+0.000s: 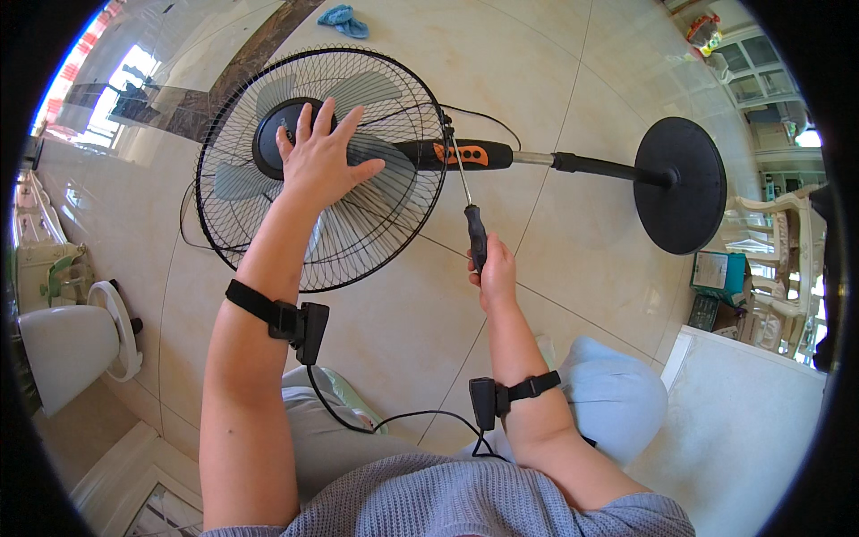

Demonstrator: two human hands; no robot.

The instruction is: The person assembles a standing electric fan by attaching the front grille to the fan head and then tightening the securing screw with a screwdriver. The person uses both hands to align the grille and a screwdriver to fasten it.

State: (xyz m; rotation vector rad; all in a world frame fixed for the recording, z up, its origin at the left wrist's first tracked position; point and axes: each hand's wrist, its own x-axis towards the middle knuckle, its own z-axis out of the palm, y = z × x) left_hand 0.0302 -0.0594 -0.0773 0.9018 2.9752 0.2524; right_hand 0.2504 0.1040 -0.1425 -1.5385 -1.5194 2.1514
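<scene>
A black pedestal fan lies on the tiled floor, its round wire grille [394, 242] facing up over grey blades [234, 182]. Spread across the grille near the dark centre hub is my left hand [322, 154], fingers apart. My right hand [494, 273] grips the dark handle of a screwdriver [476, 234]. The screwdriver's metal shaft reaches up to the grille's right rim, where its tip meets a small dark clip. Right of the grille runs the fan's neck with an orange control panel [463, 156], then a pole [591, 166] ending in a round black base [682, 192].
A blue cloth [344, 21] lies on the floor at the far side. The fan's black cord [488, 118] curves behind the neck. At right are a teal box [720, 276] and carved chairs [778, 268]; a white rounded object [72, 349] stands at left.
</scene>
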